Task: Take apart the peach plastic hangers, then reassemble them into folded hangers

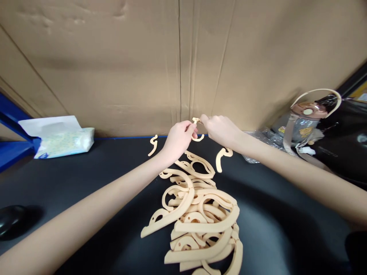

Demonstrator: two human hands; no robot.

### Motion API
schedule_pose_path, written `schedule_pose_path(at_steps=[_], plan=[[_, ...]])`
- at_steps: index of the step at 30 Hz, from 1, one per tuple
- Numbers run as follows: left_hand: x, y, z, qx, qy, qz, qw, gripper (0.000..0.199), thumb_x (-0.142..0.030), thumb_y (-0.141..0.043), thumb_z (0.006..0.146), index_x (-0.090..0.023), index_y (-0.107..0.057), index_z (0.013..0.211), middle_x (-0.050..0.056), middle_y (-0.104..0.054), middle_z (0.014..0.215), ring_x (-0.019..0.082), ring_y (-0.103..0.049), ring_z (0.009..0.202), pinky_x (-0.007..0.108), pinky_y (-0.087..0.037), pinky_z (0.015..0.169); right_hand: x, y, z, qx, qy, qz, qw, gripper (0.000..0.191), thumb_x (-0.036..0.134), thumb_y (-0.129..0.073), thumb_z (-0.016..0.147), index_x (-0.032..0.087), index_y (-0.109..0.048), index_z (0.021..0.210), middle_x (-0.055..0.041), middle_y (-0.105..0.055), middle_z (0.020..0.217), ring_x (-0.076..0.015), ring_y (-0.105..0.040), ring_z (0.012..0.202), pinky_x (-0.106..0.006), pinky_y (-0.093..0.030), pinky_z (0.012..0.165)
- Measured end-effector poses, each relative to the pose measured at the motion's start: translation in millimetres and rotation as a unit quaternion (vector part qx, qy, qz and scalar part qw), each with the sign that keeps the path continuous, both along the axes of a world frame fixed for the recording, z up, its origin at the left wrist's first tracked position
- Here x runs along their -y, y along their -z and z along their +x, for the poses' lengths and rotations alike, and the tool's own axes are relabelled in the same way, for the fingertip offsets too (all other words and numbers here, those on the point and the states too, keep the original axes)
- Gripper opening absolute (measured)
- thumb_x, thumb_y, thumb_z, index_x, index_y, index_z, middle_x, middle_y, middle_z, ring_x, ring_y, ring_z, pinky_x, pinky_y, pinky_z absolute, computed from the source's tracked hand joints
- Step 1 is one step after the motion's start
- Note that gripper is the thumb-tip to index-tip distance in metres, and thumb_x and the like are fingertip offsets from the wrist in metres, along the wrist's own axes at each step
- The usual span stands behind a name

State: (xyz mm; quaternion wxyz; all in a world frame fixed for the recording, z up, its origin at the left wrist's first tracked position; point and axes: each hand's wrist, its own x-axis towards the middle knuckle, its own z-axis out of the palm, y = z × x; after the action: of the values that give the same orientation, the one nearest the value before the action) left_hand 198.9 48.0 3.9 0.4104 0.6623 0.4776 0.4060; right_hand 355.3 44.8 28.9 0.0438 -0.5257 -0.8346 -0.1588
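Note:
At the far side of the table, my left hand point(181, 134) is closed in a pinch on a small beige plastic hanger piece point(195, 120), which sticks up between the two hands. My right hand point(218, 128) is closed at the other side of the same piece; its fingertips are mostly hidden. A curved beige hook point(198, 139) shows just below the fingers; whether it joins the held piece I cannot tell. Nearer the camera lies a heap of beige curved hanger parts point(206, 227). Single hooks lie apart, one to the left point(153, 145) and one below my right wrist point(220, 160).
A cardboard wall point(114, 76) rises behind the black table point(120, 179). On the left are a tissue pack point(65, 141) and a black mouse-like object point(11, 219). On the right stand a bottle point(301, 122) with a strap, crumpled clear plastic point(265, 139) and a black bag point(341, 141).

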Motion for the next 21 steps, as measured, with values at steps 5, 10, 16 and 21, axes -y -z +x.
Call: schedule_pose_path(at_steps=[5, 10, 16, 21], plan=[[-12, -1.1, 4, -0.054, -0.021, -0.001, 0.998, 0.026, -0.038, -0.059, 0.096, -0.014, -0.064, 0.106, 0.005, -0.066, 0.099, 0.016, -0.065, 0.081, 0.033, -0.057, 0.071, -25, 2.5, 6, -0.072, 0.004, -0.03, 0.997, 0.018, 0.007, -0.046, 0.091, 0.011, -0.062, 0.098, -0.0155, -0.069, 0.083, -0.0214, -0.062, 0.066, -0.03, -0.029, 0.055], [-14, 4.6, -10, -0.084, 0.0, -0.06, 0.995, 0.03, -0.036, -0.06, 0.095, -0.016, -0.062, 0.117, 0.008, -0.065, 0.116, 0.021, -0.066, 0.096, 0.04, -0.058, 0.081, -40, -5.0, 32, -0.19, 0.033, -0.056, 0.98, 0.022, 0.006, -0.044, 0.091, 0.012, -0.064, 0.087, -0.0097, -0.066, 0.069, -0.0172, -0.056, 0.057, -0.03, -0.033, 0.058], [-45, 31.4, -14, -0.1, -0.039, -0.136, 0.985, 0.036, -0.035, -0.062, 0.095, -0.016, -0.058, 0.125, 0.01, -0.061, 0.125, 0.024, -0.064, 0.105, 0.045, -0.056, 0.087, -40, -4.9, 42, -0.398, 0.035, -0.06, 0.915, 0.021, 0.015, -0.046, 0.09, 0.018, -0.06, 0.075, 0.0016, -0.056, 0.055, -0.0128, -0.052, 0.05, -0.027, -0.04, 0.056], [-52, 38.2, -7, -0.078, -0.072, -0.135, 0.985, 0.036, -0.034, -0.062, 0.094, -0.018, -0.058, 0.126, 0.01, -0.059, 0.129, 0.025, -0.062, 0.109, 0.046, -0.055, 0.091, -41, -6.3, 46, -0.545, 0.048, -0.041, 0.836, 0.024, 0.015, -0.037, 0.091, 0.02, -0.051, 0.073, 0.0032, -0.048, 0.057, -0.0098, -0.048, 0.048, -0.021, -0.04, 0.044]])
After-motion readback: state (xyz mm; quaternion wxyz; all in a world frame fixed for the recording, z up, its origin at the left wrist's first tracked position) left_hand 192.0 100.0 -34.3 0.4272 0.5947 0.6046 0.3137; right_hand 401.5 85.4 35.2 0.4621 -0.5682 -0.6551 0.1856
